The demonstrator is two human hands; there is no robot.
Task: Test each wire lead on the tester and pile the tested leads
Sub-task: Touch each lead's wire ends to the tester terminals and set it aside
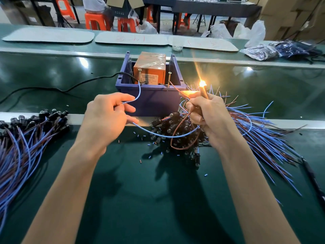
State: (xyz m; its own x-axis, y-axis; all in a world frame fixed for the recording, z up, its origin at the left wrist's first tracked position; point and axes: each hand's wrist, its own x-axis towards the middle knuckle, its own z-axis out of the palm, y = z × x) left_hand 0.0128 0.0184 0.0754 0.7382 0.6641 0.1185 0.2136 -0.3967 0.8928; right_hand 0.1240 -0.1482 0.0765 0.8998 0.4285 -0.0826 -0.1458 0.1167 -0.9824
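Green bench surface (140,191), workshop with stools behind.

Left hand (107,115) pinches the blue wire (140,90) between thumb and forefinger. Beyond the pinch its bare end reaches the left screw terminal (139,74) of the orange tester (149,67), which sits in a purple bin (151,101).

Right hand (209,113) is closed around the lead's lamp barrel (204,91). Above the grip the tip glows. The brown wire (174,86) runs from this grip to the right screw terminal (169,77).

Judgement: lamp lit, so the lead passes.

To do the step well:
- pinch close to the stripped ends
- press each end firmly on its screw
- hold both ends apart
- avoid touching bare metal

A bundle (26,138) lies outboard of the left grip. Loose leads (255,129) lie under and outboard of the right grip. Which is the tested pile cannot be told.
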